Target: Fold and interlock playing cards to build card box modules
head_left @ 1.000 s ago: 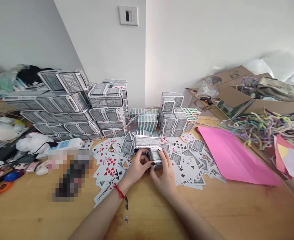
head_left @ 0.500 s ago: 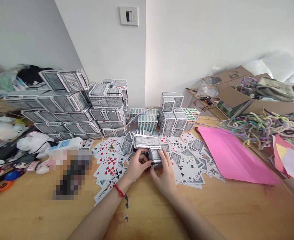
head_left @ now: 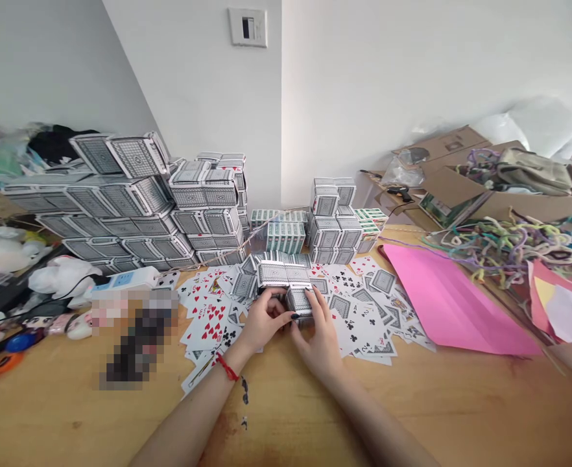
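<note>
Between my hands sits a small block of folded playing cards (head_left: pixel 297 300), its grey patterned backs facing out. My left hand (head_left: pixel 265 319) grips its left side, thumb along the front, the other fingers partly hidden behind. Against the right side my right hand (head_left: pixel 319 324) is closed, fingers over the upper edge and thumb low at the front. The block touches a joined row of card cubes (head_left: pixel 281 273) just behind it. Loose playing cards (head_left: pixel 211 318) lie face up and face down around both hands.
Stacked card cubes (head_left: pixel 135 194) rise at the back left, and a smaller card-cube stack (head_left: pixel 334 220) stands right of centre. Green-and-white card boxes (head_left: pixel 286 237) sit between them. Pink paper (head_left: pixel 456 305), a pile of pipe cleaners (head_left: pixel 519 250) and a cardboard box (head_left: pixel 500 207) occupy the right. A power strip (head_left: pixel 125 283) lies left.
Both hands keep nearly the same hold on the card block. The whole view has shifted slightly; nothing has been let go or picked up.
</note>
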A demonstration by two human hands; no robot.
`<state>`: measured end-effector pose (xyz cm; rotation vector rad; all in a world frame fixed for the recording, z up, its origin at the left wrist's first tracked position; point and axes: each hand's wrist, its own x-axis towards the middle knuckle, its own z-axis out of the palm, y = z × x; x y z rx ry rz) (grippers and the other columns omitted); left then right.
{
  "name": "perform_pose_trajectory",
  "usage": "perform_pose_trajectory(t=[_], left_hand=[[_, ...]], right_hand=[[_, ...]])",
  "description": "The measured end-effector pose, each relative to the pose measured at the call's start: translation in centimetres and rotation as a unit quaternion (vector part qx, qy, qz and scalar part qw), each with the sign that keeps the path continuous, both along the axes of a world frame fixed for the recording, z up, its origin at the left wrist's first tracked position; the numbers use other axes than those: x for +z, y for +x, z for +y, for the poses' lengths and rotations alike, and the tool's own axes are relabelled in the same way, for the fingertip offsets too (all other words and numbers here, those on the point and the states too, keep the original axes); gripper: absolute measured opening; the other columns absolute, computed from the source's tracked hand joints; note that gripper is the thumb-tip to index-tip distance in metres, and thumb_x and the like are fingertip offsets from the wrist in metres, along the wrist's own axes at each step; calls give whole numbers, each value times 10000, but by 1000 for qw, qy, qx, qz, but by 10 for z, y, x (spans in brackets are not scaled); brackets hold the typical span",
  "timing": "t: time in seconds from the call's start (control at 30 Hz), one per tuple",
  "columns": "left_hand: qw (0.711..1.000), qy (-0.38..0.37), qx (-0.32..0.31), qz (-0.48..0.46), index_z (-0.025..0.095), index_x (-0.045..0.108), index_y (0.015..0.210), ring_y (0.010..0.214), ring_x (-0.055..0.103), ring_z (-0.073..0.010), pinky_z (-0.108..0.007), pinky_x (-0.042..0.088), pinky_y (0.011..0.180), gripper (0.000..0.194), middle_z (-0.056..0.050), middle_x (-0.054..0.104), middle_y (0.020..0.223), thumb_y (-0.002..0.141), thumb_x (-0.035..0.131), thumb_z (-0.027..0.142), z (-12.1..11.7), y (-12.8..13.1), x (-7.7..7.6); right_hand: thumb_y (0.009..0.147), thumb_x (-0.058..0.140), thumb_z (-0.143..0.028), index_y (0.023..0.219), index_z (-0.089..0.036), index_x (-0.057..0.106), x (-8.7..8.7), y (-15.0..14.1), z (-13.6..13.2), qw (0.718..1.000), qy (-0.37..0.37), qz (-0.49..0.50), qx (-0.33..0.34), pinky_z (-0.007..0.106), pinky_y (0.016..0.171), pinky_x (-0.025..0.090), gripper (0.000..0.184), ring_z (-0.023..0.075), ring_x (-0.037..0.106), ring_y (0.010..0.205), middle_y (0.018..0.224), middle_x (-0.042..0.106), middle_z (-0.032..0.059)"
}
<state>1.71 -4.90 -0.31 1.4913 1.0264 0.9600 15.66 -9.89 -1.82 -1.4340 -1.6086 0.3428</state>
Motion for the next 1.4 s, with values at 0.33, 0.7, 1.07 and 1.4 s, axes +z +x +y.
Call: perform_pose_trajectory(t=[0.33,0.7,1.07,1.4], left_hand=[[1000,-2,-14,8,187,480,1044,506,537,-118,-230,424,498,418,58,550,576,708,655,363,-1,-1,0],[999,9,-18,46,201,475,1108,513,540,-120,-227,421,506,420,64,548,584,735,618,334,-4,-2,-1],[997,42,-17,63,205,420,1220,578,534,-115,-225,439,554,579,63,539,621,703,658,309,-7,-2,-5],[986,94,4,137,208,503,1157,597,572,-119,-227,471,580,507,47,586,649,696,661,347,-6,-4,-2]], right_hand=[[772,512,-214,1320,-211,329,2,-2,-2,1000,4,10,-11,474,1011,355,578,268,325,1285,1404,295,128],[837,449,-277,1246,-261,485,8,4,0,999,10,11,-28,456,976,384,411,275,387,1249,1406,344,79],[805,491,-264,1197,-252,531,6,5,3,999,33,8,-24,436,934,430,394,275,463,1185,1357,415,94],[820,483,-278,1229,-246,511,8,8,1,1000,1,20,-4,442,976,396,411,269,417,1230,1383,391,90]])
